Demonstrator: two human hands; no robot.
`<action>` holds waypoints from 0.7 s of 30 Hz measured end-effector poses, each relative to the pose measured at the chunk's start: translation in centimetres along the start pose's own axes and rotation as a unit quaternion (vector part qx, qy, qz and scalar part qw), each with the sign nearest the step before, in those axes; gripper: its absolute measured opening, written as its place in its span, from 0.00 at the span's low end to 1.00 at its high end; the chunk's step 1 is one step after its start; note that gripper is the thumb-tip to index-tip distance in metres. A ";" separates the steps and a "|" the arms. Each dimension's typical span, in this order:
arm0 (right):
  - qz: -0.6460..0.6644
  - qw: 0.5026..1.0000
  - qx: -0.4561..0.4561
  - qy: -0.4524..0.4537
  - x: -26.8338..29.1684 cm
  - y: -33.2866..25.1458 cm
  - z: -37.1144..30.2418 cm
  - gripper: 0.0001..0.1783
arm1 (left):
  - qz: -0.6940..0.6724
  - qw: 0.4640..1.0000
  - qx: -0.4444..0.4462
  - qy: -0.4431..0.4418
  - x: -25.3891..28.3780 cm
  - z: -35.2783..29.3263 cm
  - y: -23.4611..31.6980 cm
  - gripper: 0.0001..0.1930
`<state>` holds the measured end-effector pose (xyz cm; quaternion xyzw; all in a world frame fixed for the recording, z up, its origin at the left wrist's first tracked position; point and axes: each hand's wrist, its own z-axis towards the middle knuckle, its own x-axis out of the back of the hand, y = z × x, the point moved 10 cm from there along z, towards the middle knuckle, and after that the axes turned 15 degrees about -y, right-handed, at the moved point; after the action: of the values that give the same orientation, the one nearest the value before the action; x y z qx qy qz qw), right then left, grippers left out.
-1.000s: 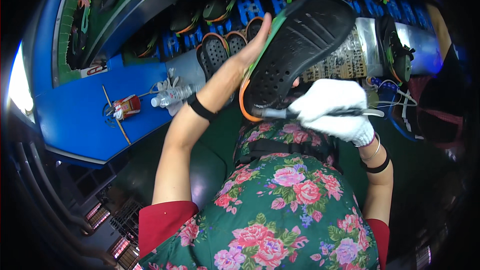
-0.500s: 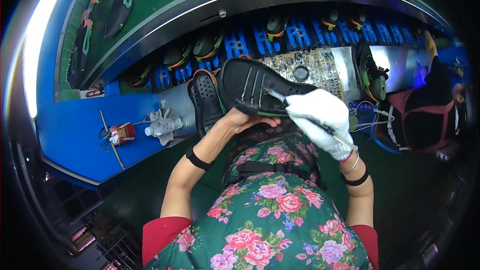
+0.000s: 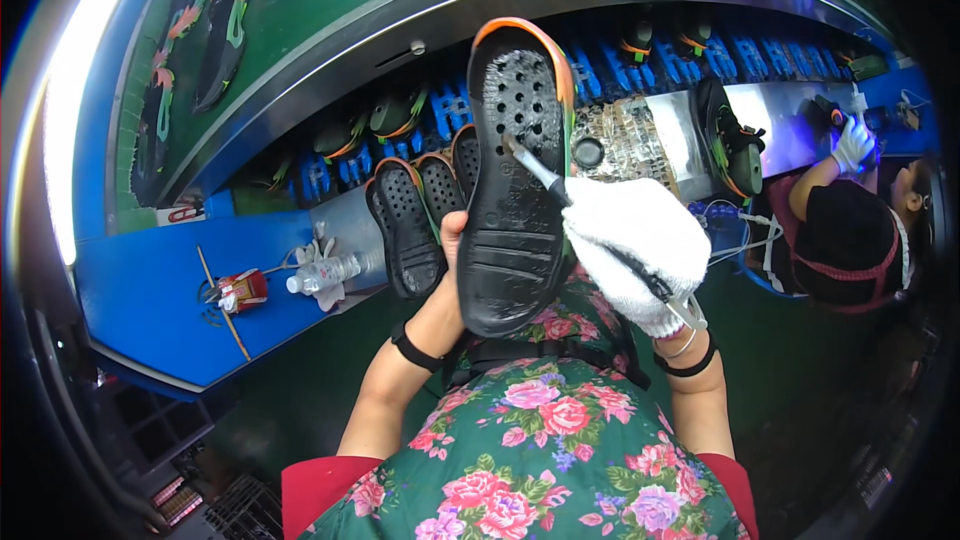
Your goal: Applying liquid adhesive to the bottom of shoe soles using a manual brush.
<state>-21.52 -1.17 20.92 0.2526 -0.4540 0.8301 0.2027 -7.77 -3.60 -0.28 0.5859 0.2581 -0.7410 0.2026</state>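
A black shoe sole (image 3: 512, 275) with an orange and green rim stands nearly upright in front of me, its holed heel end at the top. My bare left hand (image 3: 453, 245) grips its left edge, the thumb showing and the other fingers hidden behind. In a white knit glove, my right hand (image 3: 635, 250) is closed around a thin brush (image 3: 537, 170). The brush tip touches the sole just below the holes, where the surface shines as if wet. Several more black soles (image 3: 408, 225) lean together just left of the held one.
Blue racks (image 3: 445, 112) carrying shoes run along the back. A round black cup (image 3: 588, 152) sits on taped cardboard. Further right are a black shoe (image 3: 733, 145) and a co-worker (image 3: 845, 215). At left, a bottle (image 3: 325, 274) and a red container (image 3: 243, 292) stand on the blue table (image 3: 130, 290).
The sole has swung from lying crosswise to standing lengthwise, its holed end now up. The brush has shifted from the grooved end to near the holes. The co-worker has raised a gloved hand.
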 end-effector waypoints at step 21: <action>-0.008 1.000 0.009 -0.029 -1.3 0.4 -0.2 0.27 | 0.050 0.999 -0.008 -0.021 1.0 0.7 -2.7 0.47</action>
<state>-20.75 -1.41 19.75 0.2817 -0.4503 0.8248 0.1939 -10.13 -1.94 -0.75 0.5807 0.2302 -0.7401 0.2490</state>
